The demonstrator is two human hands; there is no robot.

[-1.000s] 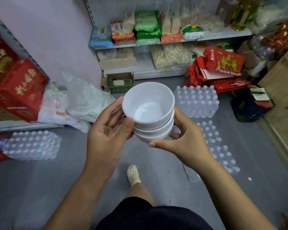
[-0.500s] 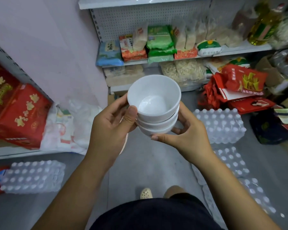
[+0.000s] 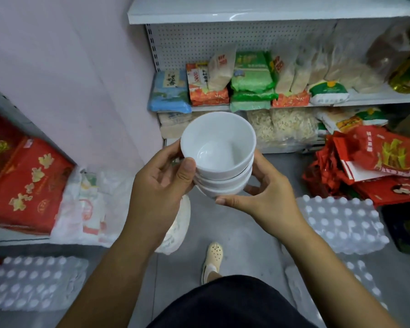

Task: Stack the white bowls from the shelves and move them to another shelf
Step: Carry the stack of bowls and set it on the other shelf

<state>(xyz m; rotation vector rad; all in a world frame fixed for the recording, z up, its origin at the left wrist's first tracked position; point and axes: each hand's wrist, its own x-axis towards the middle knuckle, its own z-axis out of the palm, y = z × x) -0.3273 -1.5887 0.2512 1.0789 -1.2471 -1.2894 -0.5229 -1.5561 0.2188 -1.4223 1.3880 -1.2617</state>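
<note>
Stack of 3 white bowls (image 3: 219,159) is held mid-air before the shelves (image 3: 246,15), your left hand (image 3: 160,185) gripping its side, right hand (image 3: 268,197) cupped under the base. Tilt it and the top 1 could slide off; bottled-water packs (image 3: 341,224) crowd the floor (image 3: 242,233), a trip risk.

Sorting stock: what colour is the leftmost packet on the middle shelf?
The packet is light blue; head view.

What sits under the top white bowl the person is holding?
Two more white bowls nest beneath the top bowl. Only bands of their outer walls show, and their insides are covered. The left hand and right hand grip them from the sides.
</note>
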